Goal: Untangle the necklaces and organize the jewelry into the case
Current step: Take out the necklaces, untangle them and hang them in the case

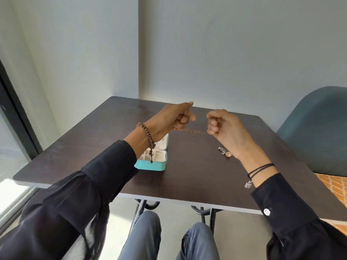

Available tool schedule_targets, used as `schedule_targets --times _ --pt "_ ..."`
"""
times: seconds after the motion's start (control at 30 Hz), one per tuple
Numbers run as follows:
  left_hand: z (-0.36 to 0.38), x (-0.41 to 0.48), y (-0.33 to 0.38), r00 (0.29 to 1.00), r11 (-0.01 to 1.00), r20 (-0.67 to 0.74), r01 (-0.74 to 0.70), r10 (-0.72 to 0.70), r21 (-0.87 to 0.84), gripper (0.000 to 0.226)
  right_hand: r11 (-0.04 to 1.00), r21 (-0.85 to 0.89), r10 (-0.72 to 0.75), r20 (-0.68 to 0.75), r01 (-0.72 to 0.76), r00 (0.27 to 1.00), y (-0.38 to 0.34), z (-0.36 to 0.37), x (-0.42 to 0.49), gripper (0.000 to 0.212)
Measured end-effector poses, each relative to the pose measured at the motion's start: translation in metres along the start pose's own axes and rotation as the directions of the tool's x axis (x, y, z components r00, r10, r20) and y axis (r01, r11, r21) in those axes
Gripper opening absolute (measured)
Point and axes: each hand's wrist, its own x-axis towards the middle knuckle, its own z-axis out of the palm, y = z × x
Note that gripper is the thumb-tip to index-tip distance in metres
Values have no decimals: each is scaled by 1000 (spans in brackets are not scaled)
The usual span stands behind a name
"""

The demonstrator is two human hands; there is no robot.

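One thin gold chain point(193, 131), strung between two hands: left hand point(176, 119) and right hand point(223, 126), each with fingers curled, pinching one end. One open teal case point(155, 166) on the table point(187, 175), below the left fingers. One small jewelry cluster point(225, 152) below the right fingers.

One wide-angle camera, worn on the seated person's head, looks forward and down across the dark table point(187, 175) toward a pale corner wall point(225, 44). It sits close. Both sleeved arms reach in from the bottom corners, and the left hand point(169, 121) and right hand point(225, 128) meet near mid-frame, a necklace point(193, 131) strung between them. The wearer's knees point(148, 231) show below the near table edge, and a blue chair point(315, 132) fills the right margin.
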Motion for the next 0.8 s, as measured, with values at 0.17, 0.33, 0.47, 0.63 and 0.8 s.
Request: schedule_targets --times 0.17,0.33,0.47,0.63,0.8 --pt "-8 0 -8 997 999 63 43 -42 -5 42 996 84 -41 -41 44 998 -10 10 7 32" --pt "-9 -4 -14 997 1000 72 18 -20 22 43 991 134 -24 -28 28 999 -11 19 17 18" --pt "-14 -9 -13 998 993 58 -26 33 -117 39 1000 -3 11 -8 -11 1000 -9 22 20 25" --pt "-30 -9 -12 998 950 -45 -44 32 -310 37 968 -253 15 38 -5 999 -1 28 17 16" --pt "-38 -13 -25 997 978 -76 8 -25 -207 35 944 -323 -61 40 71 997 0 41 21 14"
